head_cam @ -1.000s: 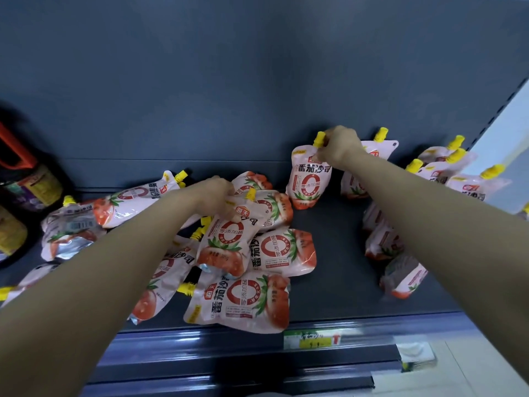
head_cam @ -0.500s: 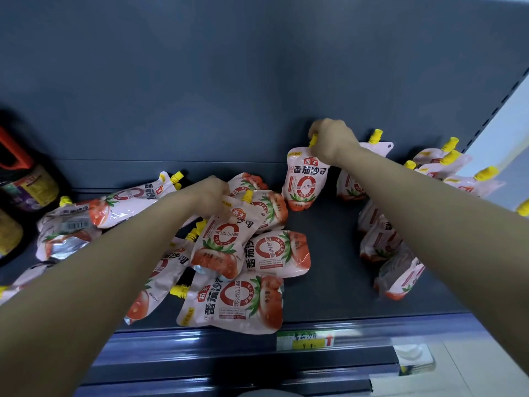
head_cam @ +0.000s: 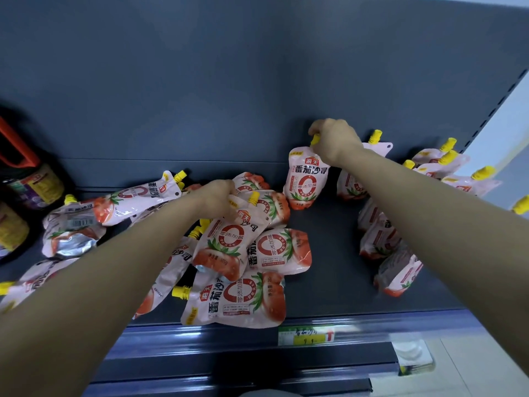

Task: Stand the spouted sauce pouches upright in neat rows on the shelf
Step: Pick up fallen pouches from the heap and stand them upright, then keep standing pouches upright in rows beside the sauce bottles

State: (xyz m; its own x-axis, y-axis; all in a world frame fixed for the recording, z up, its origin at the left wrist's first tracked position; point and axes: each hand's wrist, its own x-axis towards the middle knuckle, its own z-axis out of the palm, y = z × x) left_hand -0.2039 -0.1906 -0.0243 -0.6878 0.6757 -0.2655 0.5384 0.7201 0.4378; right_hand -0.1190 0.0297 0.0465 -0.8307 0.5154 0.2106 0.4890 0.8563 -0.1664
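My right hand (head_cam: 333,140) grips the yellow spout of a pink tomato sauce pouch (head_cam: 305,181) that stands upright by the shelf's back wall. My left hand (head_cam: 217,197) pinches the top corner of another pouch (head_cam: 229,243) lying tilted on top of a loose pile (head_cam: 243,296) of several flat pouches in the middle of the dark shelf (head_cam: 335,270). More pouches (head_cam: 383,239) stand in rows at the right, partly hidden behind my right forearm. Other pouches (head_cam: 134,197) lie flat at the left.
Dark bottles with yellow labels (head_cam: 34,187) stand at the far left of the shelf. A price tag (head_cam: 306,336) is clipped to the shelf's front rail. The grey back panel (head_cam: 257,81) rises behind everything. Bare shelf floor shows between the pile and the right rows.
My right hand has shifted the upright pouch slightly left and back toward the wall. My left hand keeps its hold on the pile's top pouch, which has tilted a little.
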